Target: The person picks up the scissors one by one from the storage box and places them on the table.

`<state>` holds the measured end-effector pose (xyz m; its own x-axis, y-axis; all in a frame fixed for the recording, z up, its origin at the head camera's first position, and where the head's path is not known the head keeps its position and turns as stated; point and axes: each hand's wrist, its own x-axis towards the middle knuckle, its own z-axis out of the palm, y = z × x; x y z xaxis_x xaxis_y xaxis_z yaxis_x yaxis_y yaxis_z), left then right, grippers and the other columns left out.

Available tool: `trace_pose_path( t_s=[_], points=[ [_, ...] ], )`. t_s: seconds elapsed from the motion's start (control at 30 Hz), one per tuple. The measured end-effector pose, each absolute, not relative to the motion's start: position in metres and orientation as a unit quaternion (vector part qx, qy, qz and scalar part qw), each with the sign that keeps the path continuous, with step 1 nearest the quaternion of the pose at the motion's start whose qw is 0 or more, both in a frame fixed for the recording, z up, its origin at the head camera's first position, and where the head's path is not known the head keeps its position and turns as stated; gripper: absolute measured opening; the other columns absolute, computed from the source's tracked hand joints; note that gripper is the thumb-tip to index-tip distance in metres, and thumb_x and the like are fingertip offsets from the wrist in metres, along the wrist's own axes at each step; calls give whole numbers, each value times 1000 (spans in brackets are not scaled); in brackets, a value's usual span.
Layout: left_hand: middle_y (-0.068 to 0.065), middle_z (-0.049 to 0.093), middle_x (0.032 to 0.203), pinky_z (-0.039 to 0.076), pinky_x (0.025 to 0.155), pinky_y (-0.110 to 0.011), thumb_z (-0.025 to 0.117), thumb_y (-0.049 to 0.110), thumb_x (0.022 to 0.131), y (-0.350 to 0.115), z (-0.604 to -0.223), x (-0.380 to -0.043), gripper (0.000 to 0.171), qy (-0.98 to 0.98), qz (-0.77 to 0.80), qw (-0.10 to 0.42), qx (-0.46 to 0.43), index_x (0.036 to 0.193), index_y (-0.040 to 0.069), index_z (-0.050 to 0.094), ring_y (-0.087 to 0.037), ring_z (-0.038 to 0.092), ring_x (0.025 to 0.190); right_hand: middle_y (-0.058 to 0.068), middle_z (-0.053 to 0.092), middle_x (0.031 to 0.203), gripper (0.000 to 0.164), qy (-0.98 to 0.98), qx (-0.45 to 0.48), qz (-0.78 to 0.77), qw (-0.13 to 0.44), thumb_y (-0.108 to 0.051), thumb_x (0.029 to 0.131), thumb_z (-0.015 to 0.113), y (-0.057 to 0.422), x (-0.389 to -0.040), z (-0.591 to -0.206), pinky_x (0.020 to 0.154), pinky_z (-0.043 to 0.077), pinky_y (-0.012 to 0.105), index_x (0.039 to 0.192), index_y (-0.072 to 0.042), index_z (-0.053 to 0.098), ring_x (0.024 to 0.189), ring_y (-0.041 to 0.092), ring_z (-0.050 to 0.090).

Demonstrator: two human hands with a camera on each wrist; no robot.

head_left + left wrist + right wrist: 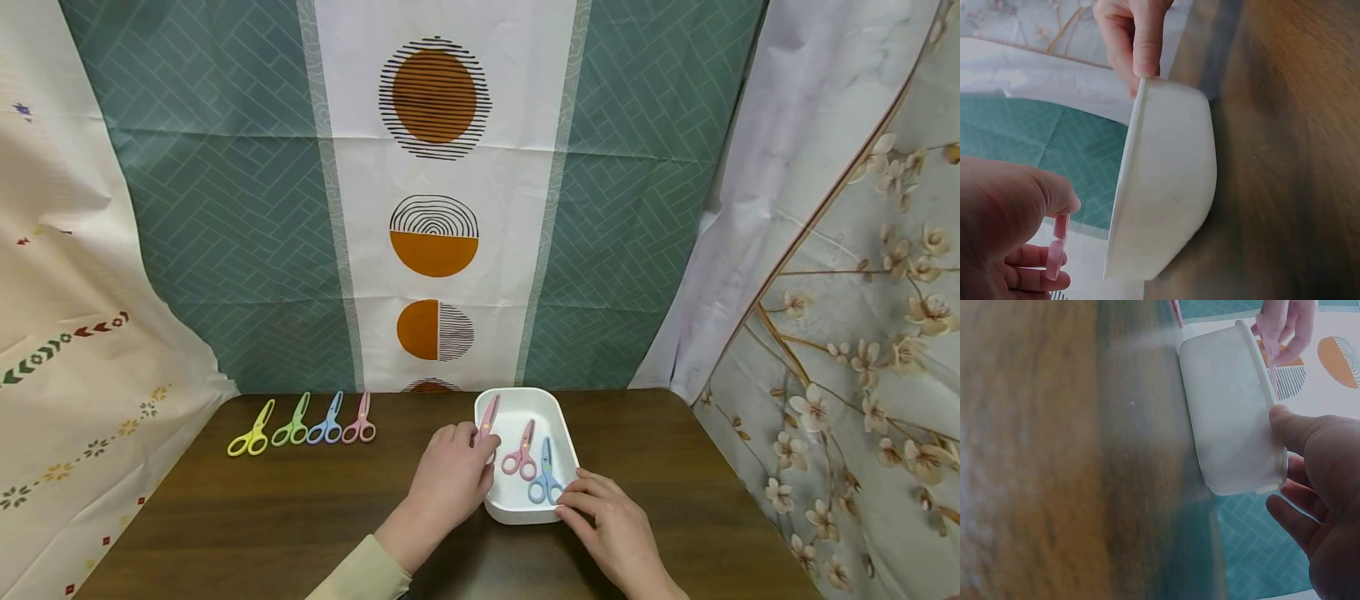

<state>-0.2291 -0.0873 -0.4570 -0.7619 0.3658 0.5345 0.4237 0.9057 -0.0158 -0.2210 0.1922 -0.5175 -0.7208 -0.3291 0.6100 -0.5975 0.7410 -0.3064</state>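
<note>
Four in a row, the yellow scissors point(259, 423), green scissors point(297, 421), blue scissors point(332, 414) and pink scissors point(363, 414) lie at the left of the dark wooden table point(315, 517), handles toward the person, perhaps for easy picking. Next, the left hand point(456, 462) pinches the raised pink scissors point(489, 417) by the handle, remaining fingers loosely bent; this grip seems meant to keep the blade, over the left side of the white tray point(522, 517), away from the fingers. In the tray, the resting pink scissors point(526, 446) lie just left of the resting blue scissors point(547, 467). Rightmost, the right hand point(611, 521) pinches the rim near the tray's near right corner, thumb outside, probably steadying it.
</note>
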Motion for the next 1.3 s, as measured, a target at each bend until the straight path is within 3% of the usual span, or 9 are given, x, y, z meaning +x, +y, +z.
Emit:
trace_pose_path(
  t_s=[0.27, 0.57, 0.8, 1.1, 1.3],
  points=[
    [-12, 68, 101, 57, 94, -50, 88, 20, 92, -106, -467, -222, 25, -919, -77, 323, -211, 114, 17, 77, -29, 63, 87, -9, 80, 114, 17, -897, 255, 248, 263, -23, 84, 98, 193, -220, -518, 96, 62, 48, 96, -29, 86, 130, 20, 69],
    [-13, 69, 101, 57, 90, -52, 89, 17, 90, -124, -475, -215, 25, -924, -94, 317, -190, 112, 17, 77, -32, 65, 87, -9, 80, 115, 17, -901, 249, 248, 255, -24, 84, 98, 192, -219, -516, 97, 62, 49, 96, -28, 87, 131, 19, 69],
    [-11, 67, 94, 56, 81, -50, 90, 14, 86, -139, -485, -208, 26, -915, -87, 348, -186, 107, 16, 76, -29, 62, 79, -11, 80, 115, 16, -908, 237, 251, 239, -25, 86, 97, 192, -219, -516, 99, 61, 48, 96, -29, 86, 133, 16, 67],
    [-10, 67, 93, 56, 81, -51, 92, 18, 86, -148, -496, -202, 25, -933, -74, 311, -166, 106, 17, 76, -28, 62, 79, -12, 79, 112, 19, -897, 254, 244, 268, -23, 84, 98, 192, -220, -518, 96, 62, 47, 94, -32, 84, 130, 18, 69],
    [-5, 61, 87, 54, 76, -51, 92, 16, 82, -156, -506, -201, 27, -930, -69, 321, -164, 95, 21, 69, -27, 57, 74, -14, 79, 110, 20, -897, 254, 244, 268, -23, 83, 99, 191, -220, -518, 97, 62, 47, 93, -32, 84, 131, 18, 69]
  ],
)
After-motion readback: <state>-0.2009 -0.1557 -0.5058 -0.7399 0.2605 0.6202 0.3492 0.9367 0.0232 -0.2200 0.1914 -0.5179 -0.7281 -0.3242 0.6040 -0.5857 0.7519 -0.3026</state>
